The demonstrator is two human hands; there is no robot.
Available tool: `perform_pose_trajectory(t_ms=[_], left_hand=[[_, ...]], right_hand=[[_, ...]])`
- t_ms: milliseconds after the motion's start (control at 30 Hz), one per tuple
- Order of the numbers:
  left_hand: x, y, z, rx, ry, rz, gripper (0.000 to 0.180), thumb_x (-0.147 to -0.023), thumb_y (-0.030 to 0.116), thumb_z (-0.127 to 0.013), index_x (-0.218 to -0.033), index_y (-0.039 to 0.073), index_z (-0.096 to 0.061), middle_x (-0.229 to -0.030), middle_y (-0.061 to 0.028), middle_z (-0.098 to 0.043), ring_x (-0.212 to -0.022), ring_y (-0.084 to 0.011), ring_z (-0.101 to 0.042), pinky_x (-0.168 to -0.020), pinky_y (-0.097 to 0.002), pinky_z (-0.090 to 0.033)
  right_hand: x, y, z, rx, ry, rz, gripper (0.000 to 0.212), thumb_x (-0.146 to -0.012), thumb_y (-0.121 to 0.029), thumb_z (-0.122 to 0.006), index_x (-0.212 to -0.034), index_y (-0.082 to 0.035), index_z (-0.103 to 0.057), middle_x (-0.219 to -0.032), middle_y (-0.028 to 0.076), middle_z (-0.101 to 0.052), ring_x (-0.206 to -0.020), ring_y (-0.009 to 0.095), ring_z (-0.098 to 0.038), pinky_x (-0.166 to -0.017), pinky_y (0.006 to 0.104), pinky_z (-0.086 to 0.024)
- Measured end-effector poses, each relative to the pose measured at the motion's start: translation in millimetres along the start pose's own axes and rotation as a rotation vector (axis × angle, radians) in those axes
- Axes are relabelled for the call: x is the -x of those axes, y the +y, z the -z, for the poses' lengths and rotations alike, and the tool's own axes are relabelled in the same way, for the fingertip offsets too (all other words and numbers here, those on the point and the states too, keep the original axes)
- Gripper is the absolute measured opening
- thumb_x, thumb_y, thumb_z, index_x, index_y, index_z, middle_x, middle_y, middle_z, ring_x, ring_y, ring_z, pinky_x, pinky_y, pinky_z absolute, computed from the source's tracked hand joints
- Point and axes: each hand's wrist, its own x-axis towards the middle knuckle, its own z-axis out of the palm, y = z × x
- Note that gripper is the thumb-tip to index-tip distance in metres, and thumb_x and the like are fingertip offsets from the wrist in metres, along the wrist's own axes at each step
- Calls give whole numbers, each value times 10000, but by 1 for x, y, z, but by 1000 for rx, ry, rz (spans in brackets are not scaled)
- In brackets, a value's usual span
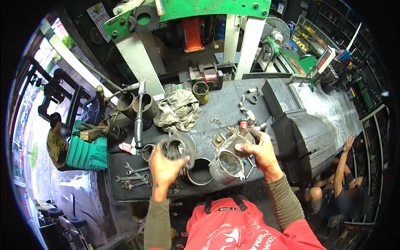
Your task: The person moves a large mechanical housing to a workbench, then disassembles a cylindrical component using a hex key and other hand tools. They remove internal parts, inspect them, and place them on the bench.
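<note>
My left hand (163,168) is closed around a dark round metal flange (188,146) with a hole in its middle, smeared by motion. Farther right, my right hand (263,153) grips a grey metal housing (223,170), its thumb on top and its round open end tilted toward me. Both parts are held above the dark workbench (221,112). Between them, a wide metal ring (200,180) lies near the bench's front edge. Several wrenches (132,178) lie left of my left hand. Behind the flange is a crumpled grey rag (178,110).
Metal cylinders (146,109) and a long-handled tool (139,121) stand at the back left. A can (201,93) sits beside the rag. A large black moulded part (306,143) fills the right side. A green crate (87,148) adjoins the left edge. One person is at each side.
</note>
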Motion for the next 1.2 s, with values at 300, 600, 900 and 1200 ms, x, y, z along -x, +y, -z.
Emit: perform_pose_trajectory(t_ms=[300, 600, 900, 1200], left_hand=[[-62, -39, -101, -311, -338, 11, 833, -623, 277, -978, -1330, -1, -636, -1287, -257, -668, -1207, -416, -650, -1034, -460, -531], [-2, -91, -34, 359, -30, 339, 512, -912, 186, -814, -1330, -53, -640, -1206, -194, -719, -1117, -242, -696, -906, -347, -573], [110, -11, 36, 297, 321, 183, 262, -934, 36, -730, -1181, -14, -658, -1114, -80, -670, -940, -153, -622, -843, -314, -509], [107, 41, -35, -132, -123, 8, 920, -719, 198, -888, -1499, -29, -455, -1464, -269, -524, -1383, -418, -498, -1134, -504, -418]], right_hand=[[35, 30, -55, 608, 28, 171, 740, -685, -245, -959, -1282, 63, -650, -1112, 135, -763, -1006, 208, -724, -931, 357, -560], [35, 74, -81, 824, -55, 510, 712, -706, -287, -877, -1278, 34, -602, -1054, 193, -674, -951, 390, -694, -810, 469, -575], [36, 93, -87, 910, 15, 492, 794, -706, -313, -875, -1348, 24, -551, -1101, 176, -647, -1005, 359, -678, -824, 453, -582], [31, 94, -74, 728, -83, 286, 770, -777, -282, -848, -1381, 52, -509, -1192, 259, -618, -1093, 452, -644, -934, 496, -540]])
